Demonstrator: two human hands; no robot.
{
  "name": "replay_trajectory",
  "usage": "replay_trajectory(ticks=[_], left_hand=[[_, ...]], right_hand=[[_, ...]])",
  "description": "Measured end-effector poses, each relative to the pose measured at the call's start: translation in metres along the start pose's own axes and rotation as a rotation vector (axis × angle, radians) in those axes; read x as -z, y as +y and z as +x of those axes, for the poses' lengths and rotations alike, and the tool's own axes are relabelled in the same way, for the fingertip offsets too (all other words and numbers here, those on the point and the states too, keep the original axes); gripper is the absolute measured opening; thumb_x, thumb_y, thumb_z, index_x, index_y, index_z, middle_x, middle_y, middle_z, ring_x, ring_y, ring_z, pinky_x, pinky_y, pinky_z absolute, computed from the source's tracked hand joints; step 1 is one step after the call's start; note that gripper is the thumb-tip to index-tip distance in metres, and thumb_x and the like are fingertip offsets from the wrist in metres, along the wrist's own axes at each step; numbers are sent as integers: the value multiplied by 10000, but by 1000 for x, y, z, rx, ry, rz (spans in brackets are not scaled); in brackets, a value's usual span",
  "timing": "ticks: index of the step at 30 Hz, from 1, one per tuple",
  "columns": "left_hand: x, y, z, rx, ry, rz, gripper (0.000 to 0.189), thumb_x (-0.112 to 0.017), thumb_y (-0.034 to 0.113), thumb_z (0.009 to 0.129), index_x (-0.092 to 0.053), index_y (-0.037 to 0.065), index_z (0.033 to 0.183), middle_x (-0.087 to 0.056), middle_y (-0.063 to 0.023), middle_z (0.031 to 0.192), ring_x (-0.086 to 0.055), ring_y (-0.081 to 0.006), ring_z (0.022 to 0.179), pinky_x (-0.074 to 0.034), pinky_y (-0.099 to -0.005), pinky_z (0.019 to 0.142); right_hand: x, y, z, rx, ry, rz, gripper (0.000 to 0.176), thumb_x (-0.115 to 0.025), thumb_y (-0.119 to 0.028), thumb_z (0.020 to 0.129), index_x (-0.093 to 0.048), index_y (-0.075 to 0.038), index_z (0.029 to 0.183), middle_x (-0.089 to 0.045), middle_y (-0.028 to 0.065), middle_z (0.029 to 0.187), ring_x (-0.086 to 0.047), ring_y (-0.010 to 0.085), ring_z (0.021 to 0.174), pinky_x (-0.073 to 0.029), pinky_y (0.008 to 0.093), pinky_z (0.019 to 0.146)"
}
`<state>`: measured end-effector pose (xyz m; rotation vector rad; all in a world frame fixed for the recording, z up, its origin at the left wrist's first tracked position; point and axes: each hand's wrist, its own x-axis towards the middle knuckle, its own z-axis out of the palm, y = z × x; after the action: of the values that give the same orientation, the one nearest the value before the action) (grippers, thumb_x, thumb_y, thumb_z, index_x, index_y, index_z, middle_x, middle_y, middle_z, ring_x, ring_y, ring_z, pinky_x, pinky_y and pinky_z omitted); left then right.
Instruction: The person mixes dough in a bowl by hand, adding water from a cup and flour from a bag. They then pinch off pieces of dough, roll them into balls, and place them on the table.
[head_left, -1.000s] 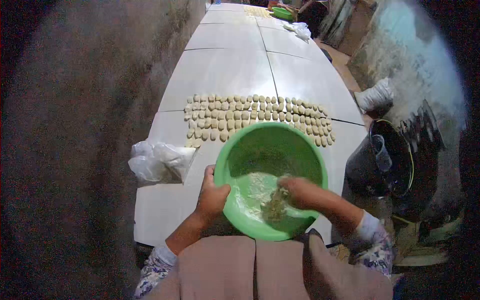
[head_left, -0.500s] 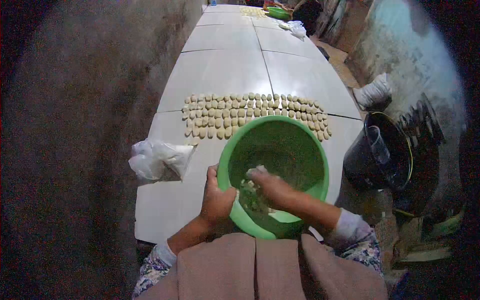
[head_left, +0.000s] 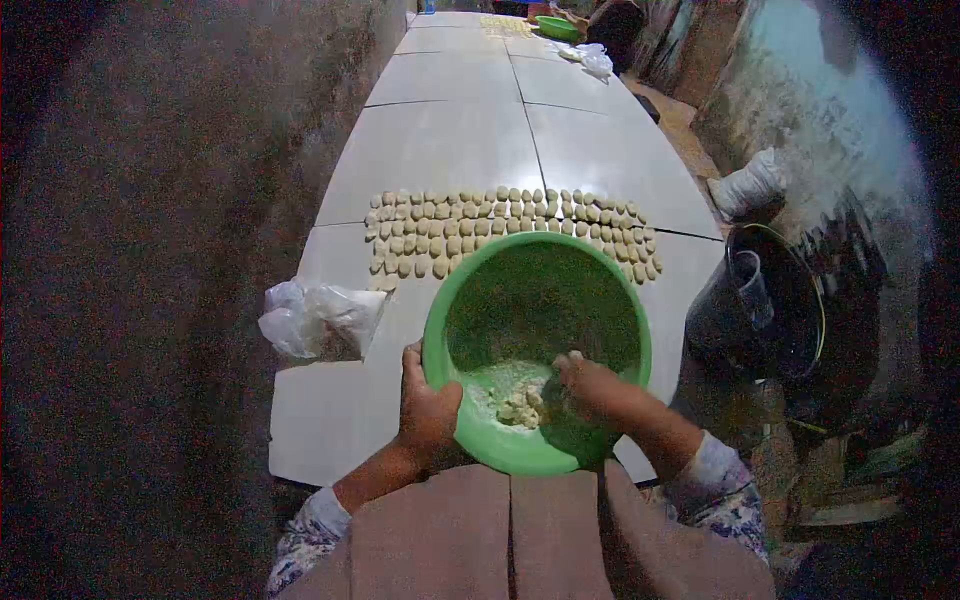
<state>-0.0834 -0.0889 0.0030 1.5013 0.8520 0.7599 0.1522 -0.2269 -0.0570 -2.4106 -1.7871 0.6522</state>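
Head view: the bowl [head_left: 515, 456], probably light, is well rim-held by left fingers [head_left: 450, 402]. For right fingers [head_left: 572, 367], closure cannot be told.

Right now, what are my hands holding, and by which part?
Your left hand holds the green bowl by its left rim. Your right hand is inside, beside the pale mixture; whether it grips any can't be told.

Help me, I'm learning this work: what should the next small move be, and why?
Perhaps press the pale clump with the right hand: it looks loose and crumbly beside that hand, while the left hand holds the green bowl.
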Motion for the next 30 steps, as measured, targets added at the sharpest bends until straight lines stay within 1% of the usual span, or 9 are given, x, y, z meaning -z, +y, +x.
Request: replay_trajectory(ticks=[3, 8, 11, 12, 17, 20, 22, 26, 30], left_hand=[[0, 4, -3, -30, -65, 16, 488, -469, -25, 705, -359, 8, 1180, -482, -130, 1020, -508, -230, 925, -434, -357, 866], [10, 6, 1, 252, -33, 42, 469, -524, 57, 760, -360, 10, 1197, -474, -159, 1082, -494, -256, 999, -406, -360, 901], [33, -55, 9, 1, 123, -177, 510, -542, 113, 779, -350, 12, 1240, -434, -166, 1135, -446, -251, 1067, -350, -348, 959], [34, -47, 7, 55, 288, -414, 521, -551, 149, 794, -351, 19, 1257, -394, -154, 1186, -412, -246, 1101, -311, -350, 988], [96, -78, 65, -17, 708, 88, 492, -607, 249, 822, -422, -3, 1203, -461, -167, 1162, -424, -310, 1114, -327, -407, 987], [157, -99, 111, -335, 786, 756, 505, -620, 363, 824, -500, 23, 1177, -497, -202, 1166, -424, -360, 1152, -310, -493, 996], [173, -112, 131, 65, 791, 1146, 478, -615, 439, 813, -581, 83, 1130, -500, -213, 1192, -417, -370, 1180, -276, -566, 998], [168, -100, 127, 192, 555, 1064, 426, -609, 464, 809, -645, 121, 1060, -469, -180, 1260, -393, -350, 1224, -268, -587, 992], [139, -86, 105, -285, 726, 951, 264, -615, 272, 846, -630, 56, 997, -493, -177, 1219, -435, -350, 1167, -319, -502, 991]], right_hand=[[73, -86, -41, -20, -405, 553, 361, -500, -107, 873, -476, 11, 1213, -527, 268, 1192, -536, 427, 1052, -427, 443, 912], [69, -98, -25, 193, -47, 136, 325, -594, -227, 823, -543, -16, 1066, -597, 221, 1002, -598, 407, 931, -488, 480, 799], [50, -79, -17, 316, 77, 93, 324, -609, -191, 788, -555, -29, 1063, -593, 221, 1041, -596, 405, 944, -490, 477, 796], [71, -91, -17, 198, -118, 76, 372, -609, -128, 763, -544, -23, 1114, -576, 236, 1096, -576, 398, 1011, -476, 468, 841], [52, -76, -22, 238, 189, 146, 377, -514, 28, 769, -523, -15, 1144, -533, 261, 1184, -544, 434, 1052, -440, 457, 922], [58, -69, -29, 271, 243, 230, 341, -511, 35, 763, -535, -8, 1101, -557, 252, 1131, -550, 430, 1026, -453, 457, 889], [57, -57, -27, 243, 261, 237, 359, -539, -19, 763, -547, -27, 1122, -576, 235, 1102, -555, 393, 1044, -449, 467, 888], [69, -50, -31, 103, 93, 143, 296, -567, -41, 755, -571, -26, 1050, -610, 202, 1006, -586, 373, 967, -466, 461, 827], [60, -43, -32, 201, 200, 165, 227, -631, -96, 772, -577, -15, 978, -610, 201, 936, -592, 387, 905, -478, 450, 761]])
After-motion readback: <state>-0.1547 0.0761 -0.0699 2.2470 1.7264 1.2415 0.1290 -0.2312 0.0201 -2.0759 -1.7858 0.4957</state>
